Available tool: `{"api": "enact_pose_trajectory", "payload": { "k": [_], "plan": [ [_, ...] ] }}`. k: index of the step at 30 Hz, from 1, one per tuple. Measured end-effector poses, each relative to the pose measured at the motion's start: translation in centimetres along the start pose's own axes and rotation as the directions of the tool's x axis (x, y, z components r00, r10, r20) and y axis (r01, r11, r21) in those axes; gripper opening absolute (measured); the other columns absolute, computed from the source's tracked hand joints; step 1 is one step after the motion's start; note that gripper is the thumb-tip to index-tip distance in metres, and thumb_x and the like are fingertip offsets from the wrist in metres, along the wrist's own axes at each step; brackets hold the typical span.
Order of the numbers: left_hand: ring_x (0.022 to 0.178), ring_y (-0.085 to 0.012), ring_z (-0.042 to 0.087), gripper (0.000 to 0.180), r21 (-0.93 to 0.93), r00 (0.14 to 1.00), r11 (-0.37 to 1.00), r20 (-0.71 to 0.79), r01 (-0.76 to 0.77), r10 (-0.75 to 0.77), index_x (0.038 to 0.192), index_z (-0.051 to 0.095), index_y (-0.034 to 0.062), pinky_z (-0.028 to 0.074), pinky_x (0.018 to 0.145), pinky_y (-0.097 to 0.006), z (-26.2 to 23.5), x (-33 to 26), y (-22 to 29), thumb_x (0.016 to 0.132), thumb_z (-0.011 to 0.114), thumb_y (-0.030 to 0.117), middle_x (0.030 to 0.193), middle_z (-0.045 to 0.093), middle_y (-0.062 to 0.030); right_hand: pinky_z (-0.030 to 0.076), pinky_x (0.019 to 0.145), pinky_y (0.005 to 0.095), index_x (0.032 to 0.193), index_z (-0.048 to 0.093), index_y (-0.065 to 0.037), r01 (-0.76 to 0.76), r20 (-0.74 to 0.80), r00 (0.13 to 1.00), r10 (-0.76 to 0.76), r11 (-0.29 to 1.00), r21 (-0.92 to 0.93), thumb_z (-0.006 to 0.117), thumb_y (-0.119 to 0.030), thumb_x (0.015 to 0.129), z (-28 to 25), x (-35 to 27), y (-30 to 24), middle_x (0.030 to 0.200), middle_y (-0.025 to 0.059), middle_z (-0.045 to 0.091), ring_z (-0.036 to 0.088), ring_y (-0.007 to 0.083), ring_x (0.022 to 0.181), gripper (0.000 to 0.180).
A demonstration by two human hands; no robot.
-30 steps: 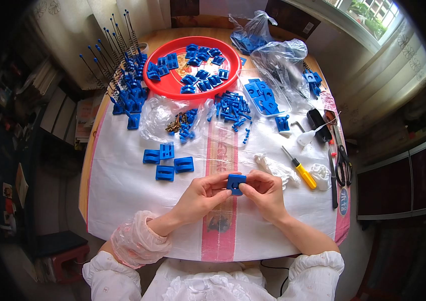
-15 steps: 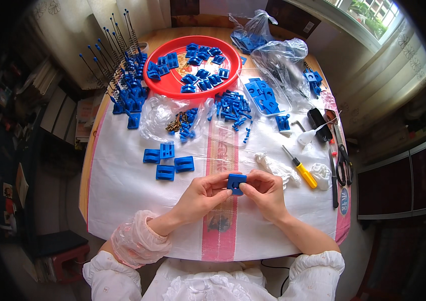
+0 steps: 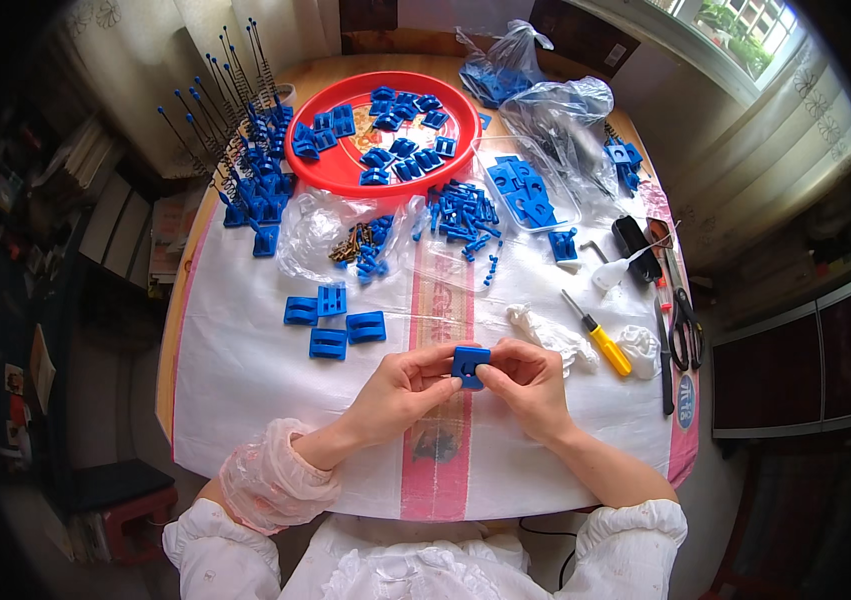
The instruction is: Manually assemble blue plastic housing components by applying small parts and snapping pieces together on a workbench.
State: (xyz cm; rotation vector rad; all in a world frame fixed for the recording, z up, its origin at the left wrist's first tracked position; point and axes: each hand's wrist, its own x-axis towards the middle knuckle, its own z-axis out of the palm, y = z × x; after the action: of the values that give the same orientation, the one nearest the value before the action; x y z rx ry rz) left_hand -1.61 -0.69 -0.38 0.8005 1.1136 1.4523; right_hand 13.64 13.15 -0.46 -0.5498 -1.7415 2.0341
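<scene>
Noted at near ctr, over pink-striped white sheet (image 3: 365,482): small blue plate (image 3: 472,356), opening visible, pinched btwn thumbs and fingers of L hand (image 3: 407,388) and R hand (image 3: 531,392), both closed on it. Found just beyond, to L: four blue blocks (image 3: 365,326), grouped. Found to R, approx. same depth: yellow-handled screwdriver (image 3: 609,350), crumpled white cloth (image 3: 553,337), black-handled scissors (image 3: 684,335) nearer table edge. Logged farther back, L to R: brass-coloured screws (image 3: 353,244), loose blue pegs (image 3: 465,215), flat blue pcs (image 3: 527,190). Logged at far L: blue bases (image 3: 265,205) w/ upright springs. Logged at far ctr: round red tray (image 3: 345,187) w/ blue clips (image 3: 406,169).
</scene>
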Motion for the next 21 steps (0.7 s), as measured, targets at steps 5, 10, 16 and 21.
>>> {"api": "enact_pose_trajectory", "payload": {
  "k": [5,10,16,21],
  "plan": [
    [0.112,-0.0165,0.062,0.043,0.013,1.0,1.0,-0.003,0.006,-0.006,0.137,0.05,-0.0024,0.05,0.097,-0.028,0.03,-0.04,0.09,0.094,0.055,-0.003,0.124,0.063,-0.0094,0.052,0.074,0.0209,0.097,0.069,0.004,0.001,0.003,1.0,-0.001,1.0,-0.002,0.068,0.001,0.087,-0.06,0.01,0.08,0.088,0.0018,0.066,0.062,0.0051,0.081,0.011],
    [0.111,-0.0184,0.063,0.043,0.014,1.0,1.0,0.012,0.0,0.0,0.137,0.049,-0.0025,0.05,0.097,-0.03,-0.05,-0.03,0.17,0.094,0.054,-0.003,0.123,0.063,-0.01,0.05,0.071,0.0196,0.097,0.069,0.003,0.0,-0.002,1.0,0.0,1.0,-0.008,0.068,0.0,0.087,-0.02,0.01,0.07,0.087,0.0008,0.066,0.061,0.0041,0.079,0.011],
    [0.111,-0.0193,0.064,0.044,-0.019,1.0,1.0,0.02,0.006,-0.006,0.137,0.048,-0.003,0.051,0.098,-0.03,-0.06,0.03,0.1,0.094,0.054,-0.003,0.123,0.063,-0.011,0.049,0.07,0.0194,0.096,0.069,0.003,0.003,-0.005,1.0,-0.003,1.0,-0.012,0.068,0.0,0.087,-0.02,0.05,0.17,0.087,0.0007,0.066,0.061,0.0036,0.079,0.01],
    [0.111,-0.0193,0.063,0.044,0.004,1.0,1.0,0.022,0.003,-0.004,0.138,0.048,-0.0031,0.051,0.098,-0.031,0.01,0.03,0.4,0.094,0.054,-0.003,0.124,0.062,-0.0111,0.05,0.071,0.0196,0.096,0.069,0.003,0.002,-0.008,1.0,-0.002,1.0,-0.031,0.068,0.0,0.087,-0.12,0.02,0.17,0.087,0.0009,0.067,0.061,0.0039,0.079,0.01]
  ]
}}
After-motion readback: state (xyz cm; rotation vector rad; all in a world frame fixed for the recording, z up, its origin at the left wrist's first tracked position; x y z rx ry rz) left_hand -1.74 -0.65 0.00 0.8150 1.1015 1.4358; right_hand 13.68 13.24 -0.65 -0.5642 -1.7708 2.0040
